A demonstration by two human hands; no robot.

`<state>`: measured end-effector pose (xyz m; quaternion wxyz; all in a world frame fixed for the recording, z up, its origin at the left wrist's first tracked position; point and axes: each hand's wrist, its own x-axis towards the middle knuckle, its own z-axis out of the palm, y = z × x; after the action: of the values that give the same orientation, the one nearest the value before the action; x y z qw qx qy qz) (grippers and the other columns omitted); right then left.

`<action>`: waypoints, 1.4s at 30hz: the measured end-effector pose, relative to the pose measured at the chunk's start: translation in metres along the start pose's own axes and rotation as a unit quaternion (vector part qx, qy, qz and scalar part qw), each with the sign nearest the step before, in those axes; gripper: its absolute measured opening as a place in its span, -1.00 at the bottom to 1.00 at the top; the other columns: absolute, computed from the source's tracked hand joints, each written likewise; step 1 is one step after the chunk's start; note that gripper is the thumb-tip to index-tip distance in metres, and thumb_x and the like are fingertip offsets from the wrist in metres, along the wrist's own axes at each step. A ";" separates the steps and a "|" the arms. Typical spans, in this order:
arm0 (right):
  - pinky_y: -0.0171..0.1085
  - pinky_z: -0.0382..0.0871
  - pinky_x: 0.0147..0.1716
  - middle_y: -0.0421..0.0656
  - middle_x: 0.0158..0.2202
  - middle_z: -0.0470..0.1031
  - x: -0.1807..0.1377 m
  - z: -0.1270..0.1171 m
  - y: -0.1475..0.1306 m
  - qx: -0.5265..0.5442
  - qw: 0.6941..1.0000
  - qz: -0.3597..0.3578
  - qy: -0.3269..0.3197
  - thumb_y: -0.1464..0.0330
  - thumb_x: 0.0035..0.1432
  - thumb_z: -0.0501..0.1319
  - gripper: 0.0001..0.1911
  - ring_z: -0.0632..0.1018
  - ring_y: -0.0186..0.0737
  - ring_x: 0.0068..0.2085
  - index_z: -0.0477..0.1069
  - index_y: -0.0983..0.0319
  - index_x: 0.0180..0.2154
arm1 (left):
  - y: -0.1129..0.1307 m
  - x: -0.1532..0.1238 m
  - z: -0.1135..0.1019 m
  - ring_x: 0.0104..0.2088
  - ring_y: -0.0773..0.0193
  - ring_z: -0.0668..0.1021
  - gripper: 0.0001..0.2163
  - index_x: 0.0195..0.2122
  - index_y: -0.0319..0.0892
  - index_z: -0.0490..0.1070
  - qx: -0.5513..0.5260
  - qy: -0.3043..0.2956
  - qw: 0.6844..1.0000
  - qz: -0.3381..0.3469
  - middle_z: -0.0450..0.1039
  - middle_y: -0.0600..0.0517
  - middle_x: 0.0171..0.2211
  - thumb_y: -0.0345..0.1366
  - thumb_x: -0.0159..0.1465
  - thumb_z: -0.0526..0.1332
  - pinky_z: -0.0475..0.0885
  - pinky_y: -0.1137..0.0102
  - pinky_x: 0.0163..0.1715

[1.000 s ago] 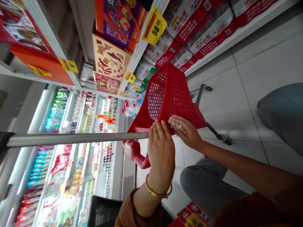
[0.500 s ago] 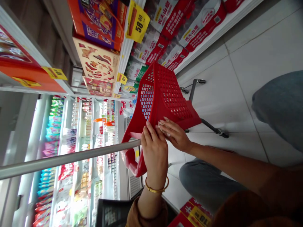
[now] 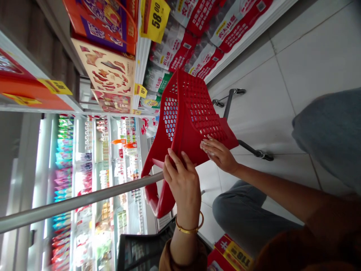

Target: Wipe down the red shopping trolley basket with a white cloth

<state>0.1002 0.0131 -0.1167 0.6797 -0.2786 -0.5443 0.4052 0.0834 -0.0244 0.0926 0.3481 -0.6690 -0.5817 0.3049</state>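
Note:
The view is turned sideways, with the floor on the right. A red plastic shopping cart (image 3: 187, 130) with a perforated basket fills the middle, its dark legs and casters (image 3: 261, 154) on the tiles. My left hand (image 3: 183, 180), a gold bangle at its wrist, is on the cart's red rim, fingers bent over the edge; the thumb is hidden. My right hand (image 3: 221, 154) presses against the basket's outer side with its fingers together. Something pale shows at these fingertips, too small to name. A grey metal pole (image 3: 84, 201) reaches the rim beside my left hand.
Shrink-wrapped water bottles (image 3: 175, 47) and gift boxes (image 3: 105, 67) line a shelf with yellow price tags (image 3: 155, 19). Lit shelves of packaged goods (image 3: 64, 162) stand beyond. Legs in jeans (image 3: 327, 131) are at the right. A dark basket or crate (image 3: 141, 246) is at the bottom.
My right hand has slid along the basket's side, away from my left hand, toward the perforated lower part. My left hand stays at the rim. The view has shifted slightly.

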 end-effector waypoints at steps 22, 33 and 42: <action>0.14 0.24 0.29 0.01 0.21 0.36 0.016 0.017 -0.057 0.078 0.997 -0.014 0.016 0.42 0.35 0.05 -0.53 0.24 -0.05 0.34 0.20 0.16 0.26 | 0.012 -0.006 0.009 0.33 -0.25 0.17 -0.60 0.21 -0.30 0.30 -0.077 0.006 0.994 -0.084 0.13 -0.45 0.30 -0.46 0.35 0.04 0.20 -0.19 0.18; 0.14 0.29 0.26 0.04 0.22 0.36 -0.006 0.008 -0.015 0.028 0.998 -0.056 -0.019 0.46 0.35 0.04 -0.44 0.11 -0.02 0.40 0.05 0.22 0.34 | 0.015 -0.002 0.015 0.22 -0.20 0.34 -0.65 0.15 -0.20 0.39 -0.079 0.046 0.988 -0.121 0.27 -0.37 0.24 -0.37 0.35 0.11 0.27 -0.15 0.10; 0.16 0.23 0.28 0.04 0.24 0.35 -0.039 -0.002 0.024 -0.005 1.000 0.016 -0.024 0.42 0.35 0.04 -0.51 0.15 -0.01 0.38 0.18 0.20 0.28 | 0.015 0.000 0.019 0.16 -0.16 0.39 -0.71 0.06 -0.11 0.47 -0.090 0.069 0.983 -0.146 0.34 -0.31 0.20 -0.24 0.34 0.15 0.28 -0.14 0.08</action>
<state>0.0929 -0.0077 -0.1566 0.6586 -0.2808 -0.5576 0.4201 0.0762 -0.0231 0.0694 0.3665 -0.6248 -0.6728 0.1505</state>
